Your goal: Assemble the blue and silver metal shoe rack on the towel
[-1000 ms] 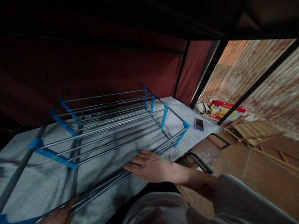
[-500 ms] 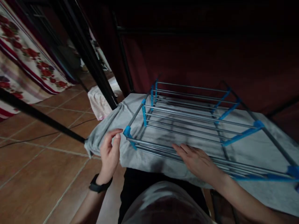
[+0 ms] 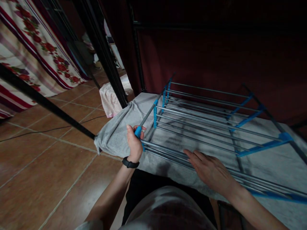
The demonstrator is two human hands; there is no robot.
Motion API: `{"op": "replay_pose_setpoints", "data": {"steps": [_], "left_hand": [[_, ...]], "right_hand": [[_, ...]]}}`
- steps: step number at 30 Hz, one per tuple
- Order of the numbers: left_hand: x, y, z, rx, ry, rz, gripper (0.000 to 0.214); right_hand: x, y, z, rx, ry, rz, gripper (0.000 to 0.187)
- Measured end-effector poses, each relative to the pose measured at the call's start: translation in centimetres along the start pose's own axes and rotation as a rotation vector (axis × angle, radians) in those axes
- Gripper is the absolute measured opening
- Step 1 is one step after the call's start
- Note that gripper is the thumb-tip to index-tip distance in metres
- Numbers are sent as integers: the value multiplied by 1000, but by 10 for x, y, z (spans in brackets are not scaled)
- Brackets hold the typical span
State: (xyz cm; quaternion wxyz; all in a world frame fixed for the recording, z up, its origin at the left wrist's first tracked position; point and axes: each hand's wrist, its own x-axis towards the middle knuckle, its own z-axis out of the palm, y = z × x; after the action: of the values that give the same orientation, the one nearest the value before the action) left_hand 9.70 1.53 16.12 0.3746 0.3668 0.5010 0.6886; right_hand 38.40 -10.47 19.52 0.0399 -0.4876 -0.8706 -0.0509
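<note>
The rack (image 3: 206, 119) is cut off at right

A floral curtain (image 3: 59, 62) with red roses and maroon stripes hangs at the far left, its hem near the orange-brown tiled floor (image 3: 33, 166). A thin black cable (image 3: 38, 131) crosses the tiles. A pale striped cloth (image 3: 110, 101) drapes behind a thick black post (image 3: 103, 48). Dark red fabric (image 3: 216, 60) backs the scene; a grey fleece cover (image 3: 118, 132) lies rumpled at its left corner, beside a slanting black bar (image 3: 48, 101).
</note>
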Motion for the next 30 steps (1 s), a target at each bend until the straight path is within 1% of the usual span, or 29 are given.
{"op": "replay_pose_setpoints", "data": {"steps": [3,6,8,10,13,16,18,20,21,23,25,28,30], "left_hand": [[0,-2,5,6,37,6,79],[0,-3,7,11,68,13,79],[0,-3,7,12,80,22,79],[0,-2,7,4,82,25,78],[0,-1,8,-28,73,16,76],[0,0,7,-44,39,19,74],[0,1,7,-36,38,22,71],[0,1,6,-26,47,12,69],[0,1,6,-26,48,2,68],[0,1,7,-41,46,-19,67],[-1,2,9,-55,38,-31,67],[-1,1,9,-68,3,-38,67],[-2,2,9,-80,7,-40,66]], "right_hand": [[7,-3,-6,0,-6,-11,46],[25,-12,-15,16,-37,-41,46],[40,-18,-18,61,-84,-57,45],[54,-23,-19,129,-142,-71,41],[65,-21,-15,225,-206,-92,34],[63,-11,-13,233,-216,-98,36],[60,-3,-16,192,-176,-55,40],[59,3,-21,174,-110,-20,42],[59,4,-22,184,-80,-27,41],[59,3,-22,227,-52,-86,40],[59,0,-17,256,-53,-115,41],[55,-1,-8,234,-91,-67,44],[54,-1,-6,196,-117,-40,45]]}}
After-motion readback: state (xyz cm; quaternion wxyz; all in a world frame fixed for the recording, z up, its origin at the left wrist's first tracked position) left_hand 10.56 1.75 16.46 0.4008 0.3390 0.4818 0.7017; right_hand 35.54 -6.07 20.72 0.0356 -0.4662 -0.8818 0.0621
